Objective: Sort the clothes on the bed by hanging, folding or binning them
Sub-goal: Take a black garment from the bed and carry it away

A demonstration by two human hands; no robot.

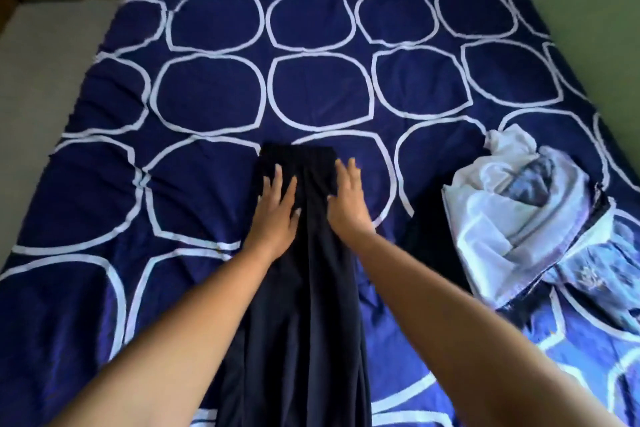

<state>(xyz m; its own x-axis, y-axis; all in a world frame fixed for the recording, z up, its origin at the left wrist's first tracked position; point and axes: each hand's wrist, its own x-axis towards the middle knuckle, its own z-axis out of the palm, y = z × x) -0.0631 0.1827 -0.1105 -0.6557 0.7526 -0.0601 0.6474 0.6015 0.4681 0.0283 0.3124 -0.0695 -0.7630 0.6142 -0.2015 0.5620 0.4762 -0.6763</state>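
A bed [214, 104] covered in a navy spread with white ring outlines fills the view, a pale floor [45, 73] to its left. A long dark garment [304, 288] lies lengthwise down the middle of the near half. The left hand [275, 211] and right hand [348, 204] press flat on its far end, fingers [277, 173] straight and slightly spread, holding nothing. A crumpled white and blue garment [533, 218] lies well apart to the right.

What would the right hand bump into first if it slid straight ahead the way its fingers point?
Nothing but bedspread, it seems. The right hand lies flat on the dark garment's far corner; beyond it the way looks free to the picture's top.
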